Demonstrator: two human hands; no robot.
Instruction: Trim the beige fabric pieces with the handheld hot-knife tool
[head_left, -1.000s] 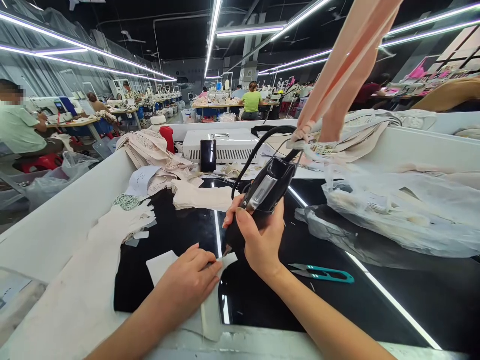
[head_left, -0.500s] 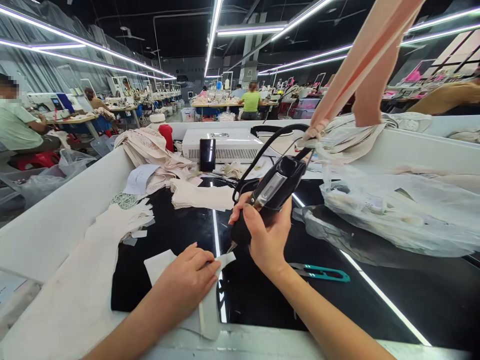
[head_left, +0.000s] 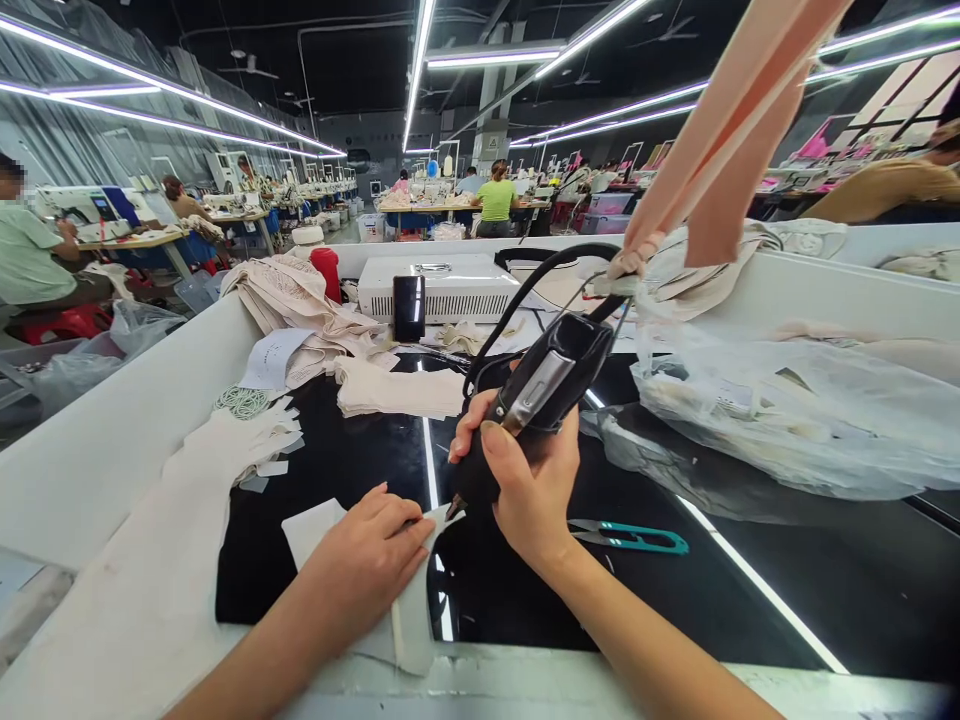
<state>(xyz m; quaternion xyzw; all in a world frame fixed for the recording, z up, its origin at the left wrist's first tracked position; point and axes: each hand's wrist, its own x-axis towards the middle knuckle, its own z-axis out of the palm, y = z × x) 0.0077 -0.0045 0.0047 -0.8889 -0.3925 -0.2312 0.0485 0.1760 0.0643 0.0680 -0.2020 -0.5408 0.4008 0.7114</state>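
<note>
My right hand [head_left: 529,480] is wrapped round a black corded handheld tool [head_left: 551,375], its metal tip pointing down at the corner of a pale fabric piece [head_left: 412,625]. My left hand [head_left: 367,555] lies on that fabric, fingers together and pressing it to the black glossy surface [head_left: 517,590]; whether it pinches the cloth cannot be made out. Teal-handled thread snips [head_left: 641,537] lie to the right of my right wrist. A pink cloth strip [head_left: 694,150] hangs from above, tied near the tool's cord.
A stack of pale pieces [head_left: 401,388] lies beyond my hands, before a white box [head_left: 442,288] and a phone [head_left: 409,308]. More fabric [head_left: 135,560] covers the left side. Clear plastic bags [head_left: 780,415] lie right. People sit at sewing tables farther back.
The tool's tip has come down onto the fabric corner in my right hand's grip. My left hand stays on the fabric. The view has shifted slightly.
</note>
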